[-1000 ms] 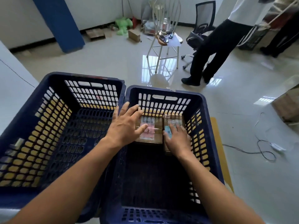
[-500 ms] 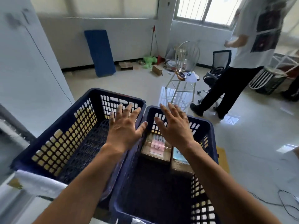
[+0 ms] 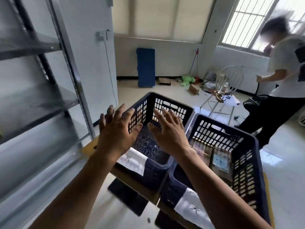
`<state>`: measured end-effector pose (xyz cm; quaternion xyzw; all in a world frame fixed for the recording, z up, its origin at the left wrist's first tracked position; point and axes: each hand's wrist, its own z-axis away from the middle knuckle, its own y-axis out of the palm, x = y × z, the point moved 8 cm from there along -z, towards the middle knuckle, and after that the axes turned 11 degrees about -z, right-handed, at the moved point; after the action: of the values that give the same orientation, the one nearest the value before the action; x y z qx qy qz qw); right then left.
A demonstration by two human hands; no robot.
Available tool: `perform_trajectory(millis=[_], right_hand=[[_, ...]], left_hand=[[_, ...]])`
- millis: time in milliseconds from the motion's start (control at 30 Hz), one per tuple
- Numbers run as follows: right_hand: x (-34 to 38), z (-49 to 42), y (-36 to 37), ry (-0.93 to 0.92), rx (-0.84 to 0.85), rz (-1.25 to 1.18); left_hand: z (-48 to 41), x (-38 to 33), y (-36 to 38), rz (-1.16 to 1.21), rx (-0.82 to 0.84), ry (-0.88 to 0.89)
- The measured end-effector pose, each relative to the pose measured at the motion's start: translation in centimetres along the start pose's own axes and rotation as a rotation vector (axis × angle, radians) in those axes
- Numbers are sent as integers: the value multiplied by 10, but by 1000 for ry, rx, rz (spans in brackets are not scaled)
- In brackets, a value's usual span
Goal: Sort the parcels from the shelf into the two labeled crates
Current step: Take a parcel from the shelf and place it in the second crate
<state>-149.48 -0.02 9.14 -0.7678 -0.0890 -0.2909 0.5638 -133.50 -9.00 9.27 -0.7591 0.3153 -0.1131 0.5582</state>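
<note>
Hands (image 3: 115, 131) lifted from parcels (image 3: 220, 160), empty

Bright daylight from barred window (image 3: 244, 22), motion blur throughout, wide-angle bending at edges

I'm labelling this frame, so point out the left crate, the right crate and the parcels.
left crate (image 3: 171, 105), head view, far rim
right crate (image 3: 245, 136), head view, far rim
parcels (image 3: 220, 160), head view, blue label

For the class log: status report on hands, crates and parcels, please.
Left hand and right hand open, empty. Two parcels in right crate; left crate bare. Nothing in the way.
</note>
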Motion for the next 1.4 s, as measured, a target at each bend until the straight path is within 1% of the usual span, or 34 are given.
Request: perform_trajectory(millis=[133, 233, 333, 433, 567, 667, 767, 900, 1000, 1167, 1300, 1400], right_hand=[[77, 20, 52, -94, 57, 2], [141, 34, 96, -175, 102, -22], [208, 48, 150, -250, 186, -34], [277, 64, 209, -370, 260, -50], [371, 86, 284, -506, 417, -74], [439, 102, 341, -616, 494, -92], [506, 119, 399, -718, 597, -134], [598, 139, 468, -832, 695, -221], [665, 152, 504, -908, 754, -302], [762, 159, 547, -999, 753, -332], [805, 163, 576, -995, 746, -315], [824, 160, 598, -967, 735, -292]], left_hand=[[60, 77, -39, -53, -22, -110], [111, 144, -59, -87, 15, -219], [160, 211, -85, -136, 20, -328], [214, 282, -112, -158, -2, -486], [291, 371, -140, -198, 14, -707], [346, 433, -161, -223, -14, -867], [397, 493, -184, -263, -42, -1000], [452, 565, -218, -339, -35, -1161], [481, 612, -248, -363, -40, -1246], [524, 679, -289, -395, -90, -1347], [546, 726, -296, -368, -83, -1372], [551, 765, -297, -345, -68, -1344]])
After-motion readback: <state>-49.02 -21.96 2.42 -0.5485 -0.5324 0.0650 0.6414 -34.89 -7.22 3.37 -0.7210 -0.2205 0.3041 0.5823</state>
